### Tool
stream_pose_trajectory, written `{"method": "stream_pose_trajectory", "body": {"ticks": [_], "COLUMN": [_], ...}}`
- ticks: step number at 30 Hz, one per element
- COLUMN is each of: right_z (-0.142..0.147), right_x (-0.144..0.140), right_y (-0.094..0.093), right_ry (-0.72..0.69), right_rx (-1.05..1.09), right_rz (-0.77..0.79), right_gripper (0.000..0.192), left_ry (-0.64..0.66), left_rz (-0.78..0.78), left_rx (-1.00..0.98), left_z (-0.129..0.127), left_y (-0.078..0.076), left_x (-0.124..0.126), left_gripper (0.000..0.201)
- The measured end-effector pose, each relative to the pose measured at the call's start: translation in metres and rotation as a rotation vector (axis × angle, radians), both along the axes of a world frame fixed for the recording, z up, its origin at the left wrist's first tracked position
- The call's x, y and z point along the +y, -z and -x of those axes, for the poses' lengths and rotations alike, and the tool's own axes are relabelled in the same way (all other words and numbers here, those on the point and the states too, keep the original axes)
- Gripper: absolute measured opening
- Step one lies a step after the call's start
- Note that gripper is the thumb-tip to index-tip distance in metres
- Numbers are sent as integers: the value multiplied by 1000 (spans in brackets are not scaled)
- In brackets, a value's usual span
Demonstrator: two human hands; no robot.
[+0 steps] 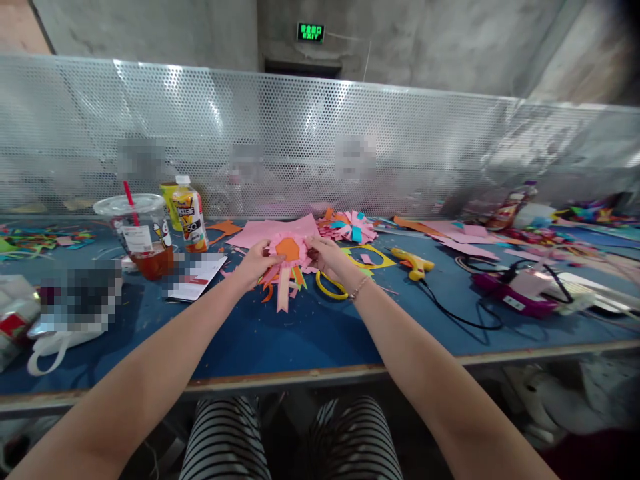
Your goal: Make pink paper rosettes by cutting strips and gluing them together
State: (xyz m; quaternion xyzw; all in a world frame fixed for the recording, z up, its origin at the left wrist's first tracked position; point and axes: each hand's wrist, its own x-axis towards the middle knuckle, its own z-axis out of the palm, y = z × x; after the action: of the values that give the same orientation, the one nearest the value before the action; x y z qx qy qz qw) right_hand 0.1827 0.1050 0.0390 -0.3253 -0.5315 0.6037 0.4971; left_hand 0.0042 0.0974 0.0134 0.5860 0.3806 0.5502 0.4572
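Between my hands is a pink paper rosette [288,249] with an orange centre, its pale ribbon tail [283,291] hanging toward me. My left hand [256,263] has its fingers closed on the rosette's left edge. On the right edge, my right hand [327,256] pinches the pink paper. Yellow-handled scissors [332,287] lie beside my right wrist, their blades hidden. Green and orange paper strips [299,277] show under the rosette. Behind it lies a pink paper sheet [273,231].
A yellow glue gun [413,263] with a black cord lies to the right, near a purple power strip [515,297]. A drink cup [143,233] and a bottle [190,217] stand at the left. A perforated metal screen [300,140] runs along the blue table's back.
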Motion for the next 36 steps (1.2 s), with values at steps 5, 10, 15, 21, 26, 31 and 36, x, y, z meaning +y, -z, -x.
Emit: {"method": "stream_pose_trajectory", "body": {"ticks": [5, 10, 15, 21, 26, 31, 36], "right_z": [-1, -4, -9, -22, -33, -29, -26], "right_x": [3, 8, 14, 24, 32, 28, 28], "right_y": [3, 7, 11, 12, 13, 17, 19], "right_ry": [-46, -24, -105, 209, 338, 153, 172], "right_rx": [-107, -194, -310, -788, -1245, -1437, -1418], "right_rz": [-49, -31, 55, -430, -588, -557, -543], "right_gripper": [25, 23, 22, 16, 20, 40, 41], "left_ry": [-62, -52, 8, -146, -311, -361, -324], "left_rz": [8, 57, 239, 134, -110, -122, -213], "left_rx": [94, 98, 65, 433, 1045, 1121, 1144], "left_z": [-1, 1, 0, 10, 19, 21, 22], "left_y": [-3, 1, -1, -2, 3, 12, 18], "left_x": [-4, 0, -3, -1, 5, 12, 17], "left_gripper": [27, 29, 31, 16, 13, 26, 31]}}
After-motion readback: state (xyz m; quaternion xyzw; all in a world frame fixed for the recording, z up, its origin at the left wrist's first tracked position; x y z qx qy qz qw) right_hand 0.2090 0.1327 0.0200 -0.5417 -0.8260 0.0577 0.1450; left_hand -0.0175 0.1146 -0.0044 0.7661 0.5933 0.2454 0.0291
